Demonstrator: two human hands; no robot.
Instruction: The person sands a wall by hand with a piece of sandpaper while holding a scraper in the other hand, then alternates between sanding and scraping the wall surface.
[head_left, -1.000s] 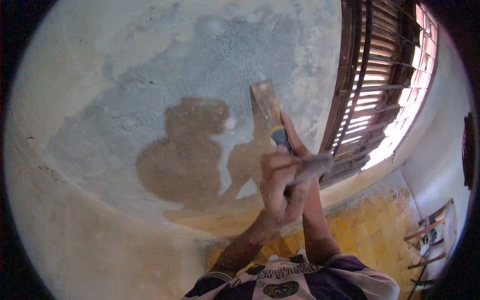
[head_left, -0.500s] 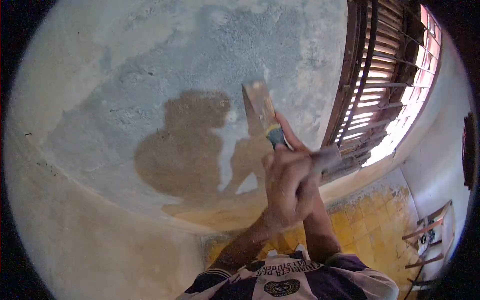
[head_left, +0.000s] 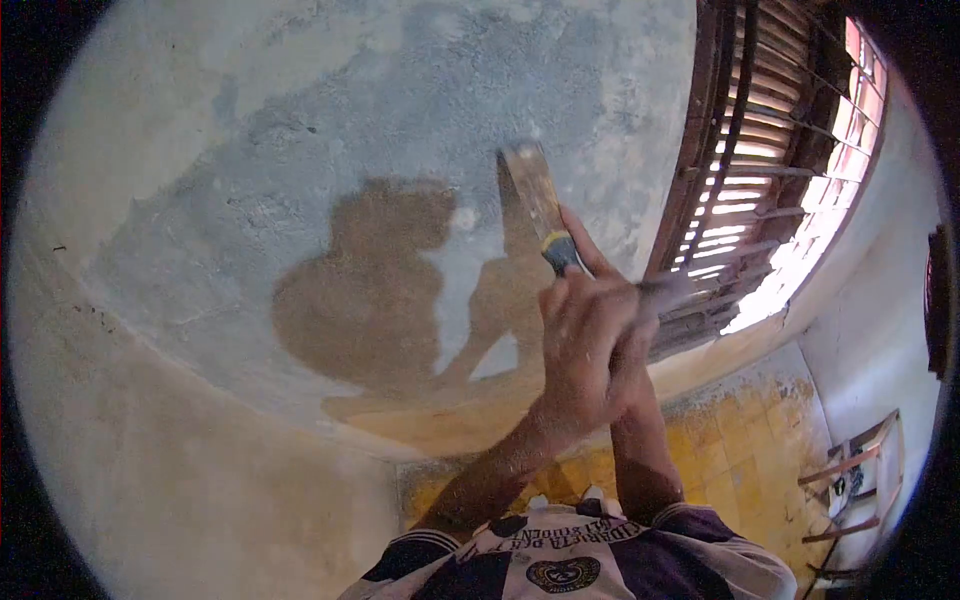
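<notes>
A scraper (head_left: pixel 540 195) with a flat blade and a dark handle with a yellow band is held up at the blue-grey wall (head_left: pixel 400 110), its blade end at the wall surface. My right hand (head_left: pixel 628 345), partly hidden behind the left, is closed on the handle, one finger stretched along it. Crossed in front lies my left hand (head_left: pixel 580 325), its fingers closed by the handle's lower end. A blurred grey flat object (head_left: pixel 665 290) sticks out to the right of the hands; which hand grips it is unclear.
A slatted window (head_left: pixel 750 170) with bars is at the right. Shadows of the head and arms fall on the wall. Yellow floor tiles (head_left: pixel 720 450) show below, and a wooden frame-like object (head_left: pixel 850 480) stands at the lower right.
Both hands and the scraper have shifted slightly right; the blade has moved up and right along the wall. The grip looks the same.
</notes>
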